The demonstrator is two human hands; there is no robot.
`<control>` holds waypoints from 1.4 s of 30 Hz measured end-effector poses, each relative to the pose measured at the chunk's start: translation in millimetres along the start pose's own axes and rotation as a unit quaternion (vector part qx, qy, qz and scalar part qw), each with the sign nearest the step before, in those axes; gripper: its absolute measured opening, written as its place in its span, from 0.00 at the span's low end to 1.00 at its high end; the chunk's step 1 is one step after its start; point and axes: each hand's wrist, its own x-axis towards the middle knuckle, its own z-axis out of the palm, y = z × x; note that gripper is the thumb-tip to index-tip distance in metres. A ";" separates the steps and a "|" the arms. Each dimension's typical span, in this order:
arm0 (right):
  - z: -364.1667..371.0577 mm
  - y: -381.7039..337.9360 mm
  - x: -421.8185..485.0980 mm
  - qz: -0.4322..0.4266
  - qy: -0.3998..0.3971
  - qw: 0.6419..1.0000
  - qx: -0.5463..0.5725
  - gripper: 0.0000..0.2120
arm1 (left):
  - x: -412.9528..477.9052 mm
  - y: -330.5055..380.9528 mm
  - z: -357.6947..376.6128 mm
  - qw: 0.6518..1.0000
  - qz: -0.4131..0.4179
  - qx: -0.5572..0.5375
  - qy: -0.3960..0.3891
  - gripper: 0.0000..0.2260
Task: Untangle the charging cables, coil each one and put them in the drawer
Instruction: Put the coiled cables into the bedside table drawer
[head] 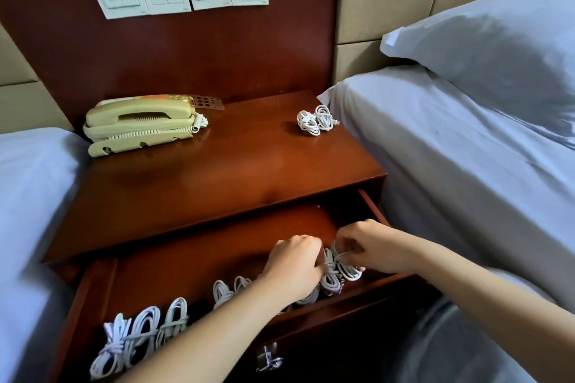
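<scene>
Two hands meet near-right in the open drawer [186, 258]: your left hand [295, 264] and right hand [370, 246] both pinch one coiled white cable [334, 270], fingers curled.

Both hands meet at lower centre-right, inside the open drawer [202, 258]. The left hand [295, 264] grips a white coiled cable [334, 274] from the left, and the right hand [370, 246] pinches its loops from the right. More coiled cables [140, 329] line the drawer's front edge toward the lower left. Up on the nightstand [236, 165], a white cable bundle [314, 120] lies near the right edge, with a beige telephone [140, 124] at the left.
</scene>
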 end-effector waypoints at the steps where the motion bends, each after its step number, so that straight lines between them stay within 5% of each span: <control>1: 0.3 -1.4 -0.2 -0.003 -0.006 1.000 -0.004 0.03 | -0.5 -1.2 -0.8 1.000 -0.003 -0.002 -0.014 0.09; 9: -10.3 -21.7 -0.8 -0.061 -0.032 0.997 -0.016 0.11 | -1.6 -10.8 -16.2 0.998 -0.021 -0.016 -0.052 0.08; 16: -65.3 -24.4 23.4 -0.064 0.027 0.997 -0.026 0.10 | 32.4 -14.0 -64.3 0.995 0.038 -0.079 0.052 0.05; 19: -90.1 -13.7 49.2 -0.060 0.101 0.992 -0.037 0.15 | 59.5 -14.9 -84.4 0.987 0.052 -0.101 0.112 0.05; 22: -94.0 15.4 87.5 -0.025 0.209 0.976 -0.050 0.08 | 93.5 -22.8 -77.5 0.980 0.019 -0.110 0.162 0.10; 25: -84.6 36.7 113.2 0.080 0.219 0.972 -0.019 0.20 | 119.8 -29.0 -55.2 0.975 -0.036 -0.114 0.187 0.20; 29: -73.5 45.9 136.6 0.083 0.291 0.952 0.052 0.24 | 148.5 -30.1 -46.3 0.961 -0.014 -0.071 0.265 0.25; 37: -81.5 56.2 184.4 0.112 0.378 0.915 0.088 0.20 | 202.8 -38.5 -54.7 0.958 -0.043 -0.063 0.276 0.24; 42: -87.1 64.5 195.3 0.094 0.384 0.916 0.070 0.16 | 218.5 -42.6 -62.6 0.944 -0.046 -0.149 0.290 0.14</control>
